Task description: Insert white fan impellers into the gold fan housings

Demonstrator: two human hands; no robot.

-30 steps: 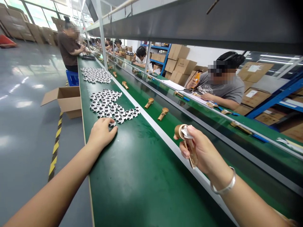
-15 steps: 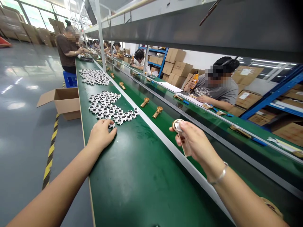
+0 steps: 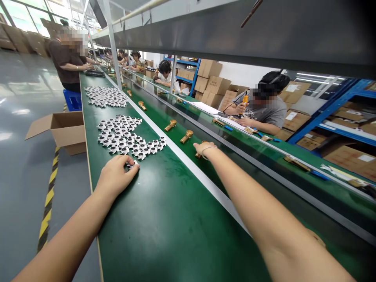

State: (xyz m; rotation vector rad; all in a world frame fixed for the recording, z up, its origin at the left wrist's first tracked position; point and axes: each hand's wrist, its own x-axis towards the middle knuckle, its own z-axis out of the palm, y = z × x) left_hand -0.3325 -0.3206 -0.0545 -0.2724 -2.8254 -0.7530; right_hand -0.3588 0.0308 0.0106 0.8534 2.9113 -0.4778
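My left hand point(image 3: 115, 177) rests on the green bench top point(image 3: 164, 227), its fingertips closed on one small white-and-black part point(image 3: 133, 165) at the near edge of a pile of such parts point(image 3: 125, 135). My right hand point(image 3: 202, 149) is stretched far out over the moving green belt point(image 3: 211, 164), fingers curled down around a gold-coloured handheld piece point(image 3: 197, 155) that touches or nearly touches the belt. Two more gold pieces point(image 3: 186, 136) point(image 3: 170, 125) lie on the belt just beyond.
A second pile of white parts point(image 3: 105, 96) lies farther up the bench. An open cardboard box point(image 3: 63, 131) stands on the floor at left. A person point(image 3: 263, 111) sits opposite with an orange tool; other people work farther along. A metal shelf point(image 3: 235, 35) hangs overhead.
My right hand has reached forward and down from chest height to the belt, carrying the gold piece with it. My left hand has stayed at the pile's edge.
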